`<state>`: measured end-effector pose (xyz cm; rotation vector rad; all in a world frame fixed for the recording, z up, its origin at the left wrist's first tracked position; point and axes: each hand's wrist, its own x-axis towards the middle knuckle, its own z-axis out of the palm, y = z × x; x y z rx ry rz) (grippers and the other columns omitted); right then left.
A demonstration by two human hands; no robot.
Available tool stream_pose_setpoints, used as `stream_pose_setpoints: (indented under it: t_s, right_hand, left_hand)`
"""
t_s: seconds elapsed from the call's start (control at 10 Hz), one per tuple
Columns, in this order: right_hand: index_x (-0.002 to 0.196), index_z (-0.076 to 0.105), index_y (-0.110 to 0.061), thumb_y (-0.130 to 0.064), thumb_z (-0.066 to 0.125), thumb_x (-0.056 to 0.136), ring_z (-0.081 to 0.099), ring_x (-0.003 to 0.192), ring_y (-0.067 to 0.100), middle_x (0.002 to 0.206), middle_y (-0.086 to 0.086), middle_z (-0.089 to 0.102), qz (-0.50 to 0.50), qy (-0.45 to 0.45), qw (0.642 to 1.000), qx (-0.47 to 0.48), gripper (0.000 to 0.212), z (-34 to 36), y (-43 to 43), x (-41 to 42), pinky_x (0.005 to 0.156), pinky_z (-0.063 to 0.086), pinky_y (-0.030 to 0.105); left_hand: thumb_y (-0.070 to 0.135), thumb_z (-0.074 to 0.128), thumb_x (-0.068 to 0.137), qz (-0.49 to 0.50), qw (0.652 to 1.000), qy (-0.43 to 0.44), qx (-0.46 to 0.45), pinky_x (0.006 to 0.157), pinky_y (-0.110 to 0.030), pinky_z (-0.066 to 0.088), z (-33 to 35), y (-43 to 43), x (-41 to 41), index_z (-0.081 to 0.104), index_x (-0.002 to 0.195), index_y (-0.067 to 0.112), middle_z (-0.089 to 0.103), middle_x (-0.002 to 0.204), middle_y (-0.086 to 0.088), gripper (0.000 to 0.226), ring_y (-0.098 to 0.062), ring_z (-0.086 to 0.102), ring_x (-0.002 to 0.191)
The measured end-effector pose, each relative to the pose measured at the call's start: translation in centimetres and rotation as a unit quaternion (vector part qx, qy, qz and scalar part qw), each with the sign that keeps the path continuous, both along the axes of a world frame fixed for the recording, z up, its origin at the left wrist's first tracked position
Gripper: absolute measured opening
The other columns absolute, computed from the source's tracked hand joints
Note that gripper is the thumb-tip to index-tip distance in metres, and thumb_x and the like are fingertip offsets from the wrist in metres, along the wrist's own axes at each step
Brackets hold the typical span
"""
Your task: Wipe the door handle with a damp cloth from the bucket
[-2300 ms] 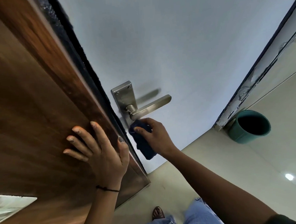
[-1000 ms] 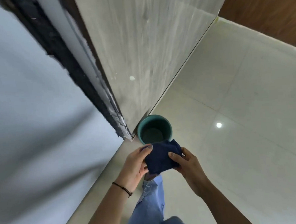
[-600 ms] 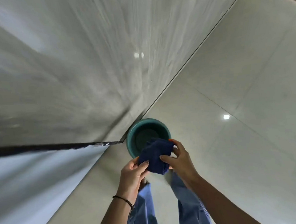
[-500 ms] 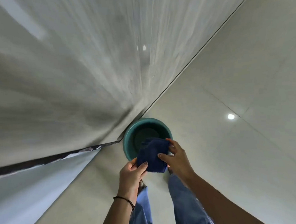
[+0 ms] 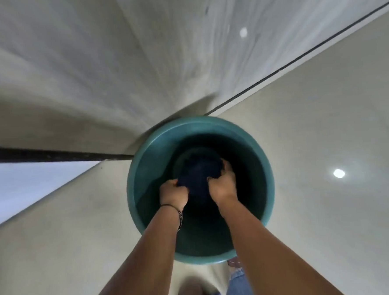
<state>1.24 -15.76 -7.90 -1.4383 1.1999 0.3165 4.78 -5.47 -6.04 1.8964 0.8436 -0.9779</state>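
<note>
Cloth [image 5: 198, 174]: dark blue, bunched, down inside the teal bucket [image 5: 132, 196], pinched between both our hands near the bottom. Left hand [image 5: 173, 194] is curled closed on the near-left edge of the cloth, right hand [image 5: 222, 184] closed on its right side, fingers wrapped into the fabric. Both forearms reach over the near rim. Can't tell the water level, the interior is too dark; door handle is not in view. Step in hand, as we read it: wet or rinse the cloth. To do it well, we push the whole wad under rather than one corner, work it between the hands, then lift it just above the hands' current spot and wring it over the bucket so it ends up damp, not dripping. Keep drips inside the rim, since the glossy floor tiles [image 5: 329, 207] beside the right hand would likely get slippery.
</note>
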Motion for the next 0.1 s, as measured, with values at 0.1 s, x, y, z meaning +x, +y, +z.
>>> stream_pose_setpoints:
  t_s: [0.1]
  right_hand:
    - [0.149, 0.026, -0.011, 0.01, 0.048, 0.087, 0.04, 0.138, 0.027, 0.148, 0.014, 0.042, 0.006, 0.01, 1.0, -0.014, 0.068, -2.96, 0.27, 0.77, 0.117, 0.028, 0.034]
  left_hand:
    - [-0.008, 0.05, 0.086, -0.047, 0.999, 0.012, 0.022, 0.073, -0.04, 0.048, -3.32, -0.16, 0.09, 0.06, 0.074, -0.005, 0.061, 0.078, -0.019, 0.015, -0.03, 0.059, 0.086]
